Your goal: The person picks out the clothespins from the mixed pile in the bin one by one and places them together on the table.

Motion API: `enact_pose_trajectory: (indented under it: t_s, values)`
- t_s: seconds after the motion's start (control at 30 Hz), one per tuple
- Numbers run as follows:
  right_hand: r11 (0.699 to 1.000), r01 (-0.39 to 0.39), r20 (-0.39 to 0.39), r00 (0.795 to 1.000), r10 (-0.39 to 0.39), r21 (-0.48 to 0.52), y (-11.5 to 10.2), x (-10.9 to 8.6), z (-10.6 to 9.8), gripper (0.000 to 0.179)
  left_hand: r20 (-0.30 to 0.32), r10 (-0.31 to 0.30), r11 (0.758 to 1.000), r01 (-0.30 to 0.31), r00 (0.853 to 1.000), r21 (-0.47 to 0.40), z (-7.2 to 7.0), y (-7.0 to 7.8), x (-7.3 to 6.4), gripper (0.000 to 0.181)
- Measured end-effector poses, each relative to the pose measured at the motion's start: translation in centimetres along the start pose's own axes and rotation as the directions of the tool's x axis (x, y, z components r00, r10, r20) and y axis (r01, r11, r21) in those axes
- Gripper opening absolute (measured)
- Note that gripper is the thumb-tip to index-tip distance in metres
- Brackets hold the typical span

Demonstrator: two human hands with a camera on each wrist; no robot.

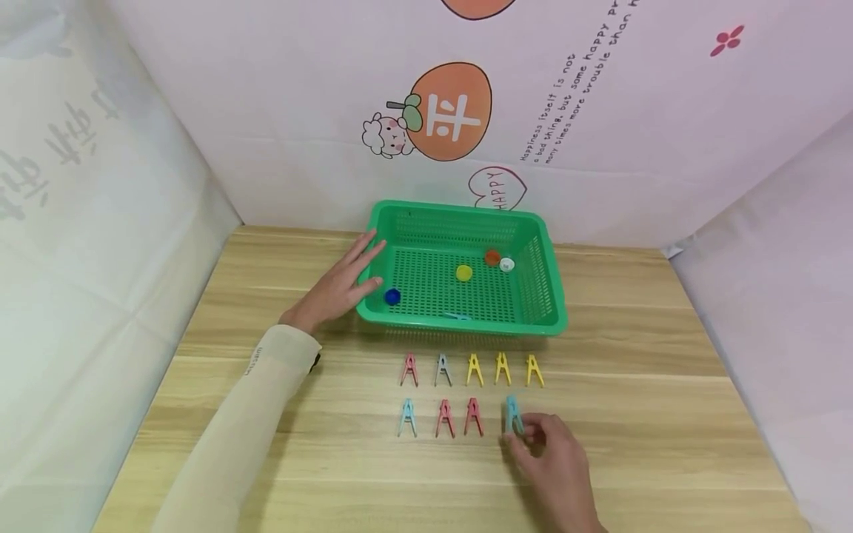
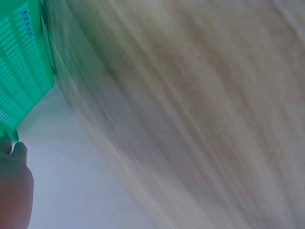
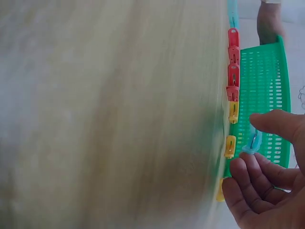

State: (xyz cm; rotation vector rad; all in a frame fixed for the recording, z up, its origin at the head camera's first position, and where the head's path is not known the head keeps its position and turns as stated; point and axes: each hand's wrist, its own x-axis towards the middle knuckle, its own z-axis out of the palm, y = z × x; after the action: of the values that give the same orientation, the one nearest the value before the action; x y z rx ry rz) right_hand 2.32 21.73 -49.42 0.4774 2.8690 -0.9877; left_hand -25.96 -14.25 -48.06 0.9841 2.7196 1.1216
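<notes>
My left hand (image 1: 336, 287) rests on the left rim of a green plastic basket (image 1: 460, 326), its fingers extended over the edge. My right hand (image 1: 556, 463) pinches a light-blue clothespin (image 1: 512, 413) between thumb and fingers at the right end of the front row. To its left in that row are two red clothespins (image 1: 473, 417) and another light-blue clothespin (image 1: 407, 417). Behind them, a second row holds a pink clothespin (image 1: 409, 368), a grey-blue clothespin (image 1: 443, 369) and three yellow clothespins (image 1: 503, 368). In the left wrist view only part of the left hand (image 2: 14, 186) shows at the basket.
Inside the basket lie a blue cap (image 1: 392, 297), a yellow cap (image 1: 463, 273), an orange cap (image 1: 492, 257), a white cap (image 1: 507, 264) and a light-blue clothespin (image 1: 457, 316). A printed cloth wall (image 1: 300, 170) stands behind the wooden table (image 1: 640, 370).
</notes>
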Motion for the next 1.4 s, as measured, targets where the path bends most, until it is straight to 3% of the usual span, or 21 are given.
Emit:
enact_pose_trajectory:
  t_s: [0.1,0.27,0.5,1.03,1.23,1.4]
  values:
    - [0.999,-0.036,0.023,0.999,0.036,0.0,0.3,0.5,0.1,0.036,-0.007,0.007,1.0,-0.007,1.0,-0.009,0.1,-0.1,-0.1,0.074]
    - [0.999,0.012,0.031,0.999,-0.011,-0.031,0.5,1.0,0.2,0.033,-0.023,0.026,0.999,-0.027,0.999,-0.033,0.3,-0.8,-0.1,0.074]
    - [0.994,0.069,0.02,0.998,-0.067,-0.083,0.0,1.1,0.5,0.032,-0.007,0.0,1.0,0.0,1.0,-0.005,0.2,-0.5,0.0,0.073]
    - [0.989,0.069,0.013,0.998,-0.068,-0.129,-0.6,1.4,1.1,0.035,-0.009,0.003,1.0,-0.003,1.0,-0.002,0.2,-0.7,0.0,0.073]
    - [0.997,0.009,0.042,0.999,-0.006,-0.075,-0.7,1.3,0.6,0.039,-0.017,0.01,1.0,-0.01,1.0,-0.002,0.3,-0.8,0.1,0.073]
    - [1.0,-0.016,0.061,0.998,0.016,-0.009,-0.2,1.9,-1.5,0.047,-0.015,0.006,1.0,-0.006,1.0,-0.007,0.2,-0.7,0.0,0.073]
